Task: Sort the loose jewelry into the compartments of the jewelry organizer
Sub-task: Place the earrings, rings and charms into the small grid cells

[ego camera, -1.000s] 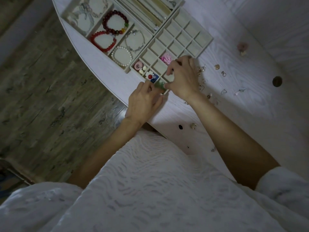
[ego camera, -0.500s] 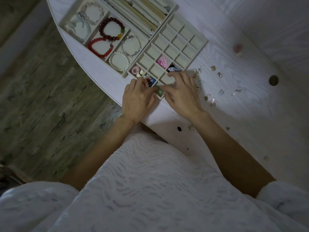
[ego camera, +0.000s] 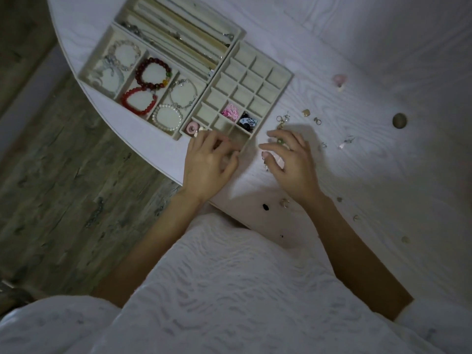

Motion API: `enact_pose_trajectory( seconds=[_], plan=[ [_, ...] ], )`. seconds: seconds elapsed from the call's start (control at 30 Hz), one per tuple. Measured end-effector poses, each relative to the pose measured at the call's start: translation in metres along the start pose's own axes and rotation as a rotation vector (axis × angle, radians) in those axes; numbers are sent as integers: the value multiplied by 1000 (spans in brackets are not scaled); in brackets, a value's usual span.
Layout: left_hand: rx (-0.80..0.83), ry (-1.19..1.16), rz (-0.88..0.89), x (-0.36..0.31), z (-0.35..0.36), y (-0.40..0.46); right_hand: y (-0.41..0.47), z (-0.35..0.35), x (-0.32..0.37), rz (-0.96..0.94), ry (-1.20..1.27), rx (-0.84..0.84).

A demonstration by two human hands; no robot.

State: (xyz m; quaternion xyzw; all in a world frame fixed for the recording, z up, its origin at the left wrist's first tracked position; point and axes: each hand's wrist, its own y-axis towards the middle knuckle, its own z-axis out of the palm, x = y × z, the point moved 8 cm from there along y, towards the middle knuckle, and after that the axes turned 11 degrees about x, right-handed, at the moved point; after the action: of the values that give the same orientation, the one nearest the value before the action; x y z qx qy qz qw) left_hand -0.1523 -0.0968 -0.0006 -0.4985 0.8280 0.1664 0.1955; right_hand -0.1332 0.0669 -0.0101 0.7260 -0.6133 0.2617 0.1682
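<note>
I'd say halfway: bracelets [ego camera: 152, 74] and a few charms sit in the organizer [ego camera: 281, 75], left hand [ego camera: 209, 162] loose on its corner, right hand [ego camera: 291, 159] pinching a green bead [ego camera: 281, 141], rings [ego camera: 316, 120] still scattered on the bench [ego camera: 383, 175].

Right hand [ego camera: 291, 159] pinches green bead [ego camera: 281, 141] — beside organizer [ego camera: 278, 84].
</note>
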Motion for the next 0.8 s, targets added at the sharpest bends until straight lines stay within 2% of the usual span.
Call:
enact_pose_trajectory(
  seconds=[0.1, 0.2, 0.37, 0.5, 0.67, 0.8],
  plan=[
    [43, 6, 73, -18, 12, 20, -9, -21, -40, 214, -35, -108],
    [200, 102, 101, -34, 37, 50, -2, -20, -64, 335, -70, -54],
    [394, 407, 129, -55, 66, 81, 20, 1, -69, 324, -143, 90],
    [458, 487, 144, -58, 75, 90, 24, -1, -68, 302, -136, 42],
    [424, 463, 158, -57, 75, 91, 16, -8, -70, 251, -254, -28],
    [380, 434, 189, -50, 73, 82, 4, -14, -74, 229, -251, -52]
  ],
)
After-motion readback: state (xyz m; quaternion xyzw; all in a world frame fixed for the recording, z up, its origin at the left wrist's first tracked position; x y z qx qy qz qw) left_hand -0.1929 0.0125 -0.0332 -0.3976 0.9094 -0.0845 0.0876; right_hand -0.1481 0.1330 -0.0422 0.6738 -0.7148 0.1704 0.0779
